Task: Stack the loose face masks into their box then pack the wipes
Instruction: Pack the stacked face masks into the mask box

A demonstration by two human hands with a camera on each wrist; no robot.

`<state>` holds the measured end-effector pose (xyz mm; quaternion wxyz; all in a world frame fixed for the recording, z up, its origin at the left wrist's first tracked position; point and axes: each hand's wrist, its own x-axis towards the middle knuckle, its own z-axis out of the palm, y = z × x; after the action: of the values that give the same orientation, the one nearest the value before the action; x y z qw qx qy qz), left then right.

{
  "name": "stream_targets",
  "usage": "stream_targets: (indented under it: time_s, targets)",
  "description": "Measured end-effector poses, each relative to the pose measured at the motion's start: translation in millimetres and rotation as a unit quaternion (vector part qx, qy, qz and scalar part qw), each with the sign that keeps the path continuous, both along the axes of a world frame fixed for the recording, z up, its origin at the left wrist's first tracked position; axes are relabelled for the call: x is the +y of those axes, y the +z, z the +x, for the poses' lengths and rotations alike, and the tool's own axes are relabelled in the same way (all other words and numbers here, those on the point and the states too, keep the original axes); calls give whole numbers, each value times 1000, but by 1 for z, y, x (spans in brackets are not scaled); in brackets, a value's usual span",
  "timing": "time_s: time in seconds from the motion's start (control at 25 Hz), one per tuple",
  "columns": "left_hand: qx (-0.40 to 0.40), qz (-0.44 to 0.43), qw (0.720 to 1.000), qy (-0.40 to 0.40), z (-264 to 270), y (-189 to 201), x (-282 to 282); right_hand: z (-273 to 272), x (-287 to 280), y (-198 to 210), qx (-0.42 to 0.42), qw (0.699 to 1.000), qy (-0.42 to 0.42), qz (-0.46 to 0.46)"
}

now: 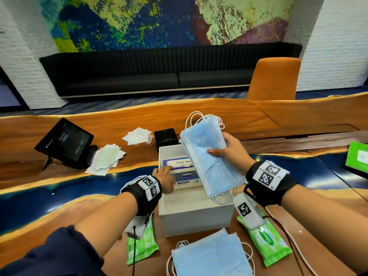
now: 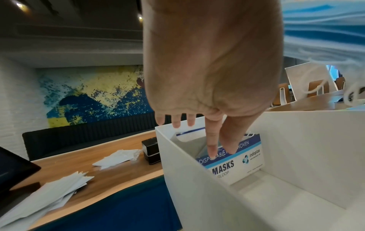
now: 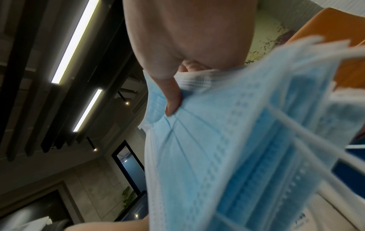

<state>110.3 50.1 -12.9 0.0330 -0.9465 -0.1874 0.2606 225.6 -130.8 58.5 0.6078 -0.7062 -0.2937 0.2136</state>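
Note:
My right hand [image 1: 224,149] grips a stack of light blue face masks [image 1: 207,156], tilted above the white open bin [image 1: 195,218]. In the right wrist view the thumb [image 3: 173,101] pinches the stack [image 3: 217,156]. A blue-and-white face mask box [image 1: 184,183] lies inside the bin. My left hand [image 1: 165,176] reaches into the bin, its straight fingers [image 2: 211,150] touching the mask box [image 2: 242,162] at its top edge. Another stack of masks [image 1: 211,255] lies on the table in front of the bin. Two green wipes packs [image 1: 143,244] [image 1: 268,244] flank it.
A tablet on a stand [image 1: 65,142], loose papers [image 1: 105,158], white packets [image 1: 137,135] and a small black device [image 1: 166,136] sit left of and behind the bin. A green item [image 1: 358,158] is at the right edge. An orange chair [image 1: 274,78] stands beyond the table.

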Motion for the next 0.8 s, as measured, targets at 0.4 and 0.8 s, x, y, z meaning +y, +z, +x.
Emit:
stream_targets:
  time_s: [0.4,0.8]
  targets:
    - [-84,-46,995,3,12,-3,17,26,36,-3,-43,999,22,-15]
    - [-355,-244,902,-5,13,52,29,22,66,-19,-172,971,166,-17]
